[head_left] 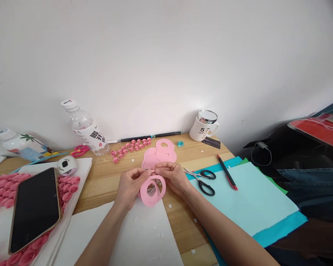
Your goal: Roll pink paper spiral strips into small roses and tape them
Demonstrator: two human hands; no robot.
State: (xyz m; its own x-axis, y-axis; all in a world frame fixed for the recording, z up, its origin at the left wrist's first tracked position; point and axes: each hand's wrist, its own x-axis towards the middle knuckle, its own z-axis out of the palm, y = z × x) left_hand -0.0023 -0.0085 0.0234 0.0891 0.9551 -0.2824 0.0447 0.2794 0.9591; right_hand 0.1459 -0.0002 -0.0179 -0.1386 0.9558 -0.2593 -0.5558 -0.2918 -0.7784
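My left hand (131,184) and my right hand (173,177) meet fingertip to fingertip over the desk. Both pinch one end of a pink spiral-cut paper strip (147,198), whose loops hang below the fingers above a white sheet (144,236). Just behind my hands lies a pile of pink paper spirals (165,147). Small rolled pink paper roses (131,146) sit in loose rows to the left of that pile, and one teal rolled rose (180,143) is to its right. Black-handled scissors (207,181) rest open beside my right wrist.
A phone (36,208) lies on a board covered with pink roses at left, near a white tape dispenser (67,165). A bottle (86,129) and a mug (204,125) stand by the wall. Blue paper (246,199) carries a red-and-black pen (227,173) at right.
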